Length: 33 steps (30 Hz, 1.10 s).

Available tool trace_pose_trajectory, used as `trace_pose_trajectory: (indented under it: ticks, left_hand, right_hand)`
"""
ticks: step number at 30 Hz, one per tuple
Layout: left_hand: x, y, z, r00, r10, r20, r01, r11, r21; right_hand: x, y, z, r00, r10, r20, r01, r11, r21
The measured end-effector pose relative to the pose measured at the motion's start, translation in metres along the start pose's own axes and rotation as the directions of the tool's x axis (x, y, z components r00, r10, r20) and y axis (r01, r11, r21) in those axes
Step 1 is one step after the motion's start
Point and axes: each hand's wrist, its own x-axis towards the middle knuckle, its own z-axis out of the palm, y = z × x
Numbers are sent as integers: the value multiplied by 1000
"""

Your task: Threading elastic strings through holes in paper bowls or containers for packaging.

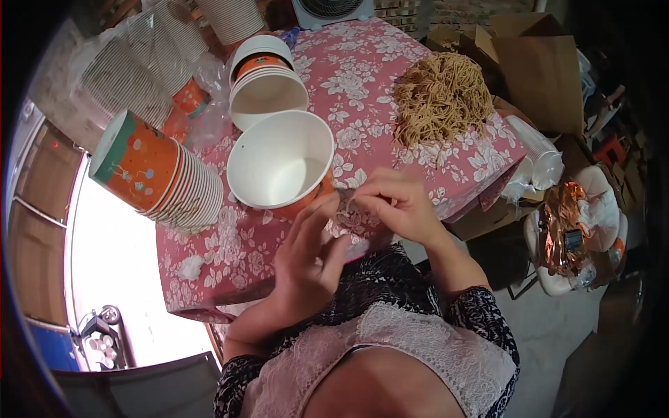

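Note:
A white paper bucket (279, 159) with an orange outside lies tilted on the table, its mouth facing me. My left hand (310, 254) is beside its lower right side, the fingers stretched out and the thumb apart. Close to those fingertips my right hand (401, 203) is pinched closed. Something thin, perhaps a strand, shows faintly between the two hands; I cannot make it out. A heap of tan twine-like cords (444, 99) lies at the far right of the table. Several nested buckets (164, 174) lie on their side at the left, and more nested buckets (268, 90) lie behind the tilted one.
A pink floral cloth (348, 104) covers the table. Tall stacks of white buckets (122, 80) in clear plastic stand at the far left. A fan (334, 8) is at the back. Cardboard boxes (540, 76) and a padded seat with copper-coloured foil (566, 216) are on the right.

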Motion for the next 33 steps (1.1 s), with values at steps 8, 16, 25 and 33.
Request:
trace_pose_trajectory:
  ticks: [8,16,25,33]
  left_hand:
    - [-14,-25,35,979,-202,29,190,852,-488]
    - [-30,-35,5,914,-394,99,406,886,-224]
    - [-16,-14,4,976,-208,64,205,978,47]
    - [-8,-13,-7,992,-77,99,54,974,220]
  right_hand:
    - [-19,-13,-3,1000,-4,-17,5,998,55]
    - [-43,18,-12,947,169,-275,-182,983,-22]
    - [-39,-13,40,979,157,133,-179,968,175]
    - [-46,-9,46,935,336,115,-354,858,372]
